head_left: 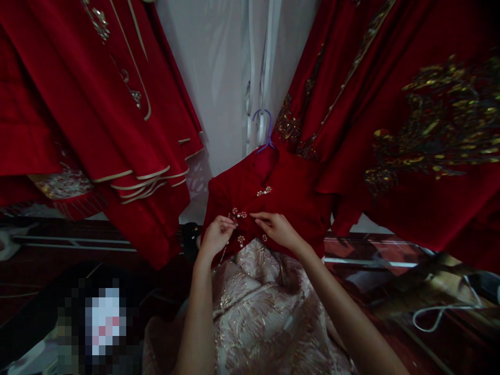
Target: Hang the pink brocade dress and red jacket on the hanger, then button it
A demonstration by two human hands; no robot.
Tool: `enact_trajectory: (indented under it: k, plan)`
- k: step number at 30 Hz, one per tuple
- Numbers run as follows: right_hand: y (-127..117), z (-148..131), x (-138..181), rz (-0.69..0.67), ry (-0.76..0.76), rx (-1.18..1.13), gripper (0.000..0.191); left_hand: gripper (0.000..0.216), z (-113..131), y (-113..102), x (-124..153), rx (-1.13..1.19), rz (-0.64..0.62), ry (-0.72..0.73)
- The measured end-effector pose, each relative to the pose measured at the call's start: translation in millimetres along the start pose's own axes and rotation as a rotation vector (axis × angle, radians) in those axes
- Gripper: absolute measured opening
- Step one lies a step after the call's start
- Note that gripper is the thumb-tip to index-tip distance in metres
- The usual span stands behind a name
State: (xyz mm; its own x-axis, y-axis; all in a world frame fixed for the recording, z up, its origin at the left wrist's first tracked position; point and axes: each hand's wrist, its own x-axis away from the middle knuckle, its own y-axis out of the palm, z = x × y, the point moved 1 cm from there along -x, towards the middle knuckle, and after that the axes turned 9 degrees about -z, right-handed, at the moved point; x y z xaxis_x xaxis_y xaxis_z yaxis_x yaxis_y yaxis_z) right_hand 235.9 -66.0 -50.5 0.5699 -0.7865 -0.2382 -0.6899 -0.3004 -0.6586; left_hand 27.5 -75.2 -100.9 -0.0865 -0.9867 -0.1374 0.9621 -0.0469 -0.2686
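A red dress [291,195] hangs in front of me on a purple hanger [266,131]. Pearl fastenings run down its front, one of them [264,191] higher up. My left hand [216,236] is closed in a pinch on the pearl fastening [238,214] at mid-chest. My right hand [274,227] reaches in from the right, its fingers pinched on the same fastening. Below my hands the garment turns into pale pink brocade with gold pattern [258,307].
Red garments with cream trim [128,135] hang at the left. More red robes with gold embroidery [433,130] hang at the right. A white wall [219,78] is behind. A white cord [445,312] lies at the lower right. A pixelated patch sits at the lower left.
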Motion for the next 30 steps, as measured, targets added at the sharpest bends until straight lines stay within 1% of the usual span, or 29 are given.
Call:
enact_trajectory:
  k: [1,3,4,5,6,7,10,11,13,15,17,19,21,23,26,28,30]
  plan:
    - [-0.8,3.4,10.9,0.011,0.039,-0.003,0.029,0.016,-0.7,-3.0,4.6,-0.045,-0.105,-0.048]
    - [3.8,14.9,31.6,0.072,0.164,0.003,0.030,0.018,-1.3,-5.2,13.6,-0.107,-0.314,-0.151]
    - [9.0,22.4,40.1,0.114,0.243,0.012,0.031,0.020,-1.1,-4.4,17.1,-0.127,-0.381,-0.196]
    - [15.8,30.2,46.5,0.152,0.309,0.022,0.031,0.022,-0.5,-2.5,19.4,-0.147,-0.416,-0.232]
    - [23.5,37.6,50.6,0.184,0.340,0.027,0.030,0.025,0.5,0.4,20.7,-0.169,-0.424,-0.261]
    - [31.6,44.3,52.3,0.211,0.337,0.025,0.029,0.028,2.1,4.3,20.9,-0.199,-0.413,-0.281]
    - [52.8,58.7,47.3,0.285,0.282,-0.033,0.021,0.034,8.7,18.0,17.7,-0.338,-0.313,-0.297]
    - [57.8,61.7,44.2,0.302,0.277,-0.070,0.019,0.033,11.0,22.2,16.2,-0.400,-0.271,-0.293]
    - [64.3,65.6,38.5,0.312,0.291,-0.145,0.022,0.025,14.5,28.2,13.6,-0.517,-0.187,-0.274]
    - [65.9,66.9,35.2,0.281,0.301,-0.156,0.028,0.015,15.6,29.8,12.3,-0.536,-0.150,-0.273]
    - [63.1,66.3,34.3,0.215,0.313,-0.091,0.029,0.010,15.3,27.4,12.0,-0.423,-0.181,-0.278]
    - [56.7,63.9,35.0,0.141,0.328,0.000,0.027,0.012,15.6,22.1,12.5,-0.252,-0.259,-0.266]
    - [47.8,59.4,37.3,0.095,0.324,0.066,0.023,0.022,17.4,15.4,13.7,-0.107,-0.319,-0.259]
    - [38.2,52.6,41.5,0.085,0.273,0.093,0.018,0.031,19.6,9.5,15.1,-0.004,-0.349,-0.280]
    - [27.7,39.0,49.6,0.068,0.193,0.021,0.015,0.034,21.2,5.9,16.7,0.085,-0.420,-0.301]
    - [26.0,29.3,52.3,0.033,0.180,-0.078,0.013,0.034,20.0,7.4,16.6,0.118,-0.474,-0.296]
    - [28.6,20.7,50.3,0.024,0.182,-0.172,0.013,0.036,16.5,10.6,15.6,0.143,-0.492,-0.299]
